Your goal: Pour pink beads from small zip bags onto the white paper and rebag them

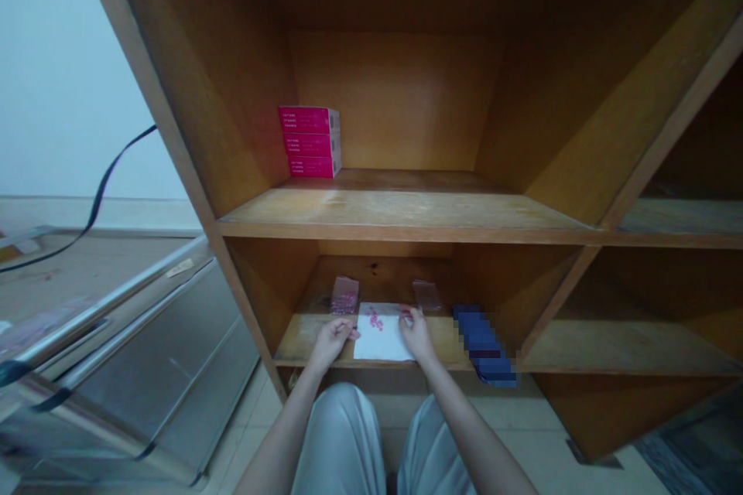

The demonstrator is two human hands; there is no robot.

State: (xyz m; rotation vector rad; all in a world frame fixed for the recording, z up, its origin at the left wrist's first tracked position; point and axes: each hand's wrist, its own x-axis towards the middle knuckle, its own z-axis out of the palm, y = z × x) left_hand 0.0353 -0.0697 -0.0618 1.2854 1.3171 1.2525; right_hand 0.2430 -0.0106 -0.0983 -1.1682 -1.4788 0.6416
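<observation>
A white sheet of paper (383,344) lies on the lower shelf, with several small pink pieces (375,319) loosely grouped on its upper left part. At the paper's left edge is my left hand (335,339), fingers curled and tips together; whatever they hold, if anything, is too small to see. My right hand (416,331) rests over the right edge of the paper, its thumb and fingers bent together in a pinch whose contents I cannot make out. Behind the left hand lies a clear bag (345,295) of small pink pieces. Another clear bag (426,295), apparently flat, lies behind the right hand.
Three stacked pink boxes (309,141) stand on the upper shelf (406,209). A dark blue object (486,348), partly blurred, hangs over the lower shelf's front edge at right. Wooden dividers flank the compartment. A metal-framed table (191,332) stands left, with a dark strap (101,189) above it.
</observation>
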